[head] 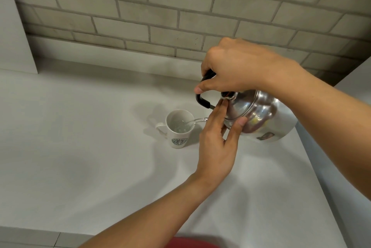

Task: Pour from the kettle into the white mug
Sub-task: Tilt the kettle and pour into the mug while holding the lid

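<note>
A shiny steel kettle (263, 115) is tilted to the left above the counter, its black handle gripped by my right hand (234, 67). My left hand (218, 143) presses its fingers flat against the kettle's lid, fingertips by the lid knob. A thin stream of water (197, 120) runs from the spout into the white mug (178, 129), which stands upright on the counter with a green logo facing me and its handle to the left. Water shows inside the mug. The spout itself is hidden behind my left fingers.
The white counter (80, 147) stretches left and toward me. A grey brick wall (160, 6) rises behind it. A white panel (12, 36) stands at the far left, and the counter's edge runs along the right side. Something red (190, 242) shows at the bottom.
</note>
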